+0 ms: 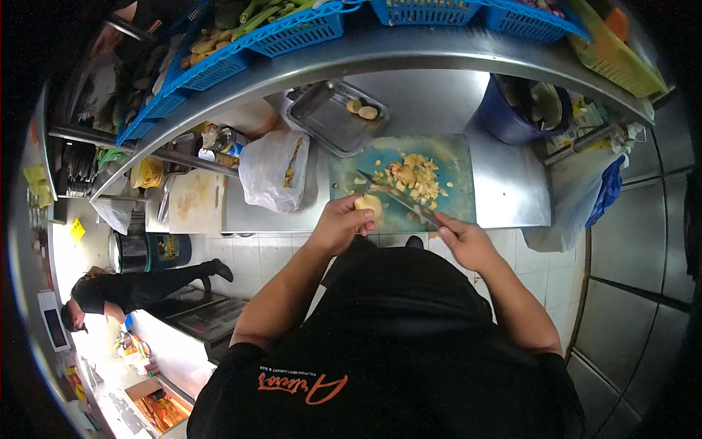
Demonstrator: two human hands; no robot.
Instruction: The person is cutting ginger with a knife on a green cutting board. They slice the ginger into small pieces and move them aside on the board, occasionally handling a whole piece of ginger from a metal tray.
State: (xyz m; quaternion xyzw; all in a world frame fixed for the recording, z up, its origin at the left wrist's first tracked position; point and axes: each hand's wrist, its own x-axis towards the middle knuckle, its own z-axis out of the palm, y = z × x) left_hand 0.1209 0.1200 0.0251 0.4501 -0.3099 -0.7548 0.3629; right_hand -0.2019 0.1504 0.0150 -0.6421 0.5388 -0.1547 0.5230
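A green cutting board (453, 157) lies on the steel counter with a heap of pale yellow chopped pieces (415, 178) in its middle. My left hand (341, 223) presses a pale yellow chunk (371, 205) onto the board's near left edge. In my right hand (466, 241) is the handle of a knife (398, 196), whose blade slants left across the board towards the chunk.
A metal tray (329, 121) with two pale pieces sits behind the board, a clear plastic bag (272, 170) to its left, a blue bucket (504, 117) at the right. Blue baskets (292, 33) line the shelf above. Another person (124, 289) stands at lower left.
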